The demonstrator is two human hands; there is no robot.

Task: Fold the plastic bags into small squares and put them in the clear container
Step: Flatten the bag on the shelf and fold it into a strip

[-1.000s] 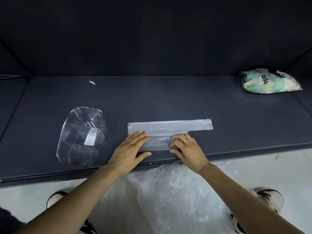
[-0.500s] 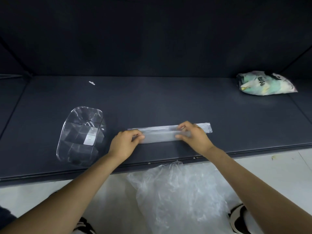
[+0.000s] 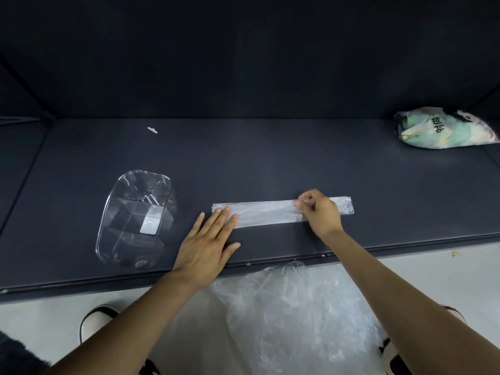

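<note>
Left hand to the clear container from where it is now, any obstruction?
Probably yes. The left hand lies flat, fingertips on the left end of the folded bag strip, holding nothing. The clear container sits just to its left, with only bare dark table between them.

A dark table (image 3: 270,163) stands against a dark wall (image 3: 243,63) on pale floor (image 3: 433,269).

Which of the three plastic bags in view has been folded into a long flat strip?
The clear bag on the dark table, under both hands. The clear one below the table edge is crumpled; the printed one at far right is bunched.
</note>
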